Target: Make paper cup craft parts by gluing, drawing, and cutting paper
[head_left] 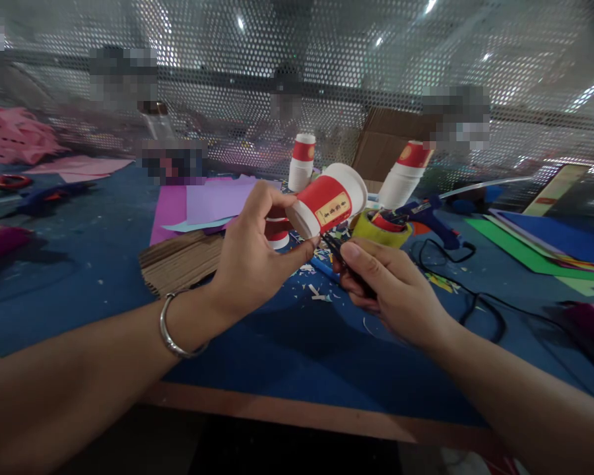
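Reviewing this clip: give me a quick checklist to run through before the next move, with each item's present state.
1. Paper cup secured: ok, the left hand holds it tilted between its fingers.
2. Dark tool in grip: ok, held in the right hand.
3. Tool tip touching the cup: cannot tell; it is right by the base end.
4. Left fingers well away from the tip: not ok, the thumb is close.
5. Tabletop free of scraps: not ok, bits lie below the hands.
6. Blue glue gun out of hand: ok, neither holds it.
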### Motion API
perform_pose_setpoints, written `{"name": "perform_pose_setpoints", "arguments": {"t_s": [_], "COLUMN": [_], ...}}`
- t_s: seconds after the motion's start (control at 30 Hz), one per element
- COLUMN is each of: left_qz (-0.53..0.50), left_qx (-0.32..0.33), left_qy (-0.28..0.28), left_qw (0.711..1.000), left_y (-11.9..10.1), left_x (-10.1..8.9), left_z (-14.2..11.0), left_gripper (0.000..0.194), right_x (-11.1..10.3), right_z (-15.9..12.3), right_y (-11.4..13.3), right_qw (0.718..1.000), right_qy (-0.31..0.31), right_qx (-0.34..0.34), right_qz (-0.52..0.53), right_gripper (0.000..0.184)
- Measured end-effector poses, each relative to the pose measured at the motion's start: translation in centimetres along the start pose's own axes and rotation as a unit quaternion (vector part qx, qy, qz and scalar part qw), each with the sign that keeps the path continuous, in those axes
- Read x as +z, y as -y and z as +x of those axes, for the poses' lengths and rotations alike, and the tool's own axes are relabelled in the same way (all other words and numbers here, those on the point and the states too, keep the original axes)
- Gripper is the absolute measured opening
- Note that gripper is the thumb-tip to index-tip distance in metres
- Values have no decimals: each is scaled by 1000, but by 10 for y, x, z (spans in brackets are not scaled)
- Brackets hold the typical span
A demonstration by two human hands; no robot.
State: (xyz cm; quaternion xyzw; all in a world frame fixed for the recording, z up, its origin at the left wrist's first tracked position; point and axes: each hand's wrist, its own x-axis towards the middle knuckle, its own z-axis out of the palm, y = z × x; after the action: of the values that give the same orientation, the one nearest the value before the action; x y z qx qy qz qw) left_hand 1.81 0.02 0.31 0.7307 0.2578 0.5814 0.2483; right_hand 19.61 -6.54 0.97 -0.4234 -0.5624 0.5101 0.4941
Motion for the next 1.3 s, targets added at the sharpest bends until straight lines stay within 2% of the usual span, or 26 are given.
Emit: {"name": "perform_pose_setpoints", "arguments": {"t_s": [0.2,0.43,0.5,0.67,0.8,1.03,1.13,1.3], "left_qz": [-10,16,12,-53,-70,-111,-107,-97], "left_qx": [-7,15,8,-57,-143,-186,-179,-131], "left_qy": [13,-16,-8,39,28,15,15,26], "left_qw": [1000,1000,1000,996,987,976,978,986], "left_y": [-1,-8,-9,-9,-5,-3,-3,-5], "left_x": [-1,-2,0,7,9,11,10,8], "left_z": [0,-1,-4,-7,-3,1,0,-2], "left_gripper": [39,40,40,43,47,54,55,52], "right_x": [1,1,2,5,5,4,5,7], "right_z": [0,-2,-2,1,3,5,5,3], "right_y": [-1,-1,-1,1,0,-2,-2,-2], "right_qw": [1000,1000,1000,999,999,999,999,999], "right_qy": [1,-4,-7,-40,-40,-49,-46,-43], "right_qx": [-6,0,0,-7,-5,15,17,8], "right_qz": [3,-13,-7,11,10,6,22,31], "right_gripper": [45,44,44,45,49,49,47,47]}}
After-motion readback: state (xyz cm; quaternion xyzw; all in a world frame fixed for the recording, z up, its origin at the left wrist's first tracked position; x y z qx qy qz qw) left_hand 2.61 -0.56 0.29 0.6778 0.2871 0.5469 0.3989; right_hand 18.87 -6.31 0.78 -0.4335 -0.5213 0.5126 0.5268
